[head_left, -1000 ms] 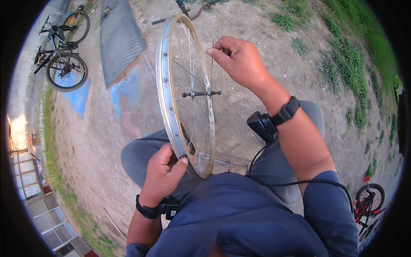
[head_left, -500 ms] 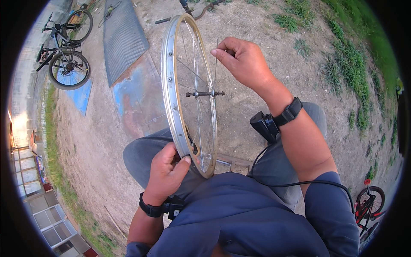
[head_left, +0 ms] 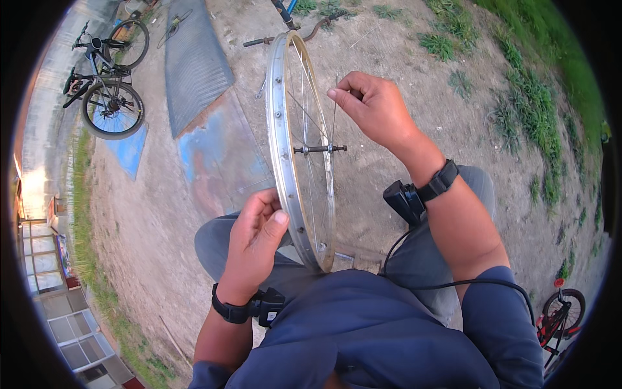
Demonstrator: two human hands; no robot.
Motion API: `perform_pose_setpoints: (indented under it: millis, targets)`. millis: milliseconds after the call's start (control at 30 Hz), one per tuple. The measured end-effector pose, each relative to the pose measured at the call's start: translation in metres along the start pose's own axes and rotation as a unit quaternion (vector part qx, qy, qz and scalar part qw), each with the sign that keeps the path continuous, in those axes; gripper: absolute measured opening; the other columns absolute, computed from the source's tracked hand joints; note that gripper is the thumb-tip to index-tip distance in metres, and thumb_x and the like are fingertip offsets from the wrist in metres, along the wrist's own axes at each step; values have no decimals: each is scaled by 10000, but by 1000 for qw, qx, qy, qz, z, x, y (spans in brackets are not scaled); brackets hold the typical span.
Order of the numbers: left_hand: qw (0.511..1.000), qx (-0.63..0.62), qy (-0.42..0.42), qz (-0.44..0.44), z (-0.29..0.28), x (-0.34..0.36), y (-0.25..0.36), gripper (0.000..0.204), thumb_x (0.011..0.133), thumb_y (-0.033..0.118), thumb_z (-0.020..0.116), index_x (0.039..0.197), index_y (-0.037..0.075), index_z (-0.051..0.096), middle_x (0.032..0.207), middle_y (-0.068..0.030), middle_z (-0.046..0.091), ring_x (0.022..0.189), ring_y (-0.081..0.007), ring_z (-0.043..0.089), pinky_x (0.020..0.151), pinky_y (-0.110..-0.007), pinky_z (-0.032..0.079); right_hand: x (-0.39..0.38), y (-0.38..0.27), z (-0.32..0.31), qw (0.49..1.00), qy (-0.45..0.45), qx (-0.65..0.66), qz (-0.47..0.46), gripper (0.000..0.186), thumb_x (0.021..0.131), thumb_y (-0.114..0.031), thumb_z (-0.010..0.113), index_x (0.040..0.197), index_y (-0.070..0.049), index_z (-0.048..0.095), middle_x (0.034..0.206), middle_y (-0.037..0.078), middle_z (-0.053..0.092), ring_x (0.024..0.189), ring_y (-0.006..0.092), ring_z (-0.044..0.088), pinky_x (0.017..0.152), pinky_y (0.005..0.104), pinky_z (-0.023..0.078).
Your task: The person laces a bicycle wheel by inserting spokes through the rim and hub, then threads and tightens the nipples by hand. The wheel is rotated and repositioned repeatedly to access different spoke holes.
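Note:
A bare silver bicycle rim (head_left: 280,143), laced with thin spokes to a hub with a threaded axle (head_left: 319,149), stands upright between my legs, seen nearly edge-on. My left hand (head_left: 253,241) is at the rim's lower left side, fingers curled against it and thumb on top. My right hand (head_left: 368,111) pinches a thin spoke (head_left: 334,126) at the wheel's upper right, above the axle. Both wrists wear black straps with small boxes.
Bicycles lie at upper left (head_left: 111,108) and lower right (head_left: 562,312). A grey ribbed sheet (head_left: 195,58), blue-stained boards (head_left: 214,155) and rusty handlebars (head_left: 301,34) are on the dirt ahead. Weeds (head_left: 541,136) line the right; window frames (head_left: 44,258) show at left.
My left hand has moved up along the rim, its fingers higher. My right hand has shifted slightly right and down with the spoke. The wheel appears a little further right.

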State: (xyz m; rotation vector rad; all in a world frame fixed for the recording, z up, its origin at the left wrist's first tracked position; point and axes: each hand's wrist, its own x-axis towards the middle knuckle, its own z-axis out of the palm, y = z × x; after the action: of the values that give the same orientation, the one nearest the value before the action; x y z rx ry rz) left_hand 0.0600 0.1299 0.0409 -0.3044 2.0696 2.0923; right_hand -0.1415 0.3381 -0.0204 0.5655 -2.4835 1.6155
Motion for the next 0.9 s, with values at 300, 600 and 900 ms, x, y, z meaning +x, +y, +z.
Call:
perform_pose_setpoints:
  millis: [300,600,900]
  targets:
    - [999,25,-38,-11,31,29,8,381,1047,97,601,1373,-58,480,1136,-85,661,972,-101,635,887,-280,516,-1,0,-3,1000,-12,10,19,217,969,-215,752,934,-4,715,698,37,614,650,91,506,586,303,455]
    - [981,-195,-8,0,46,58,29,333,1066,172,471,1324,-37,456,1036,-134,661,832,-194,682,750,-346,568,-1,-1,-4,1000,-2,10,7,211,960,-205,758,921,-3,710,702,60,622,643,112,517,592,315,463]
    - [993,-66,100,19,40,52,24,174,1091,159,423,1138,7,494,808,-95,640,592,-166,613,565,-313,514,0,-4,-7,999,12,36,7,194,958,-191,761,912,-9,711,695,34,608,642,97,508,586,301,448]
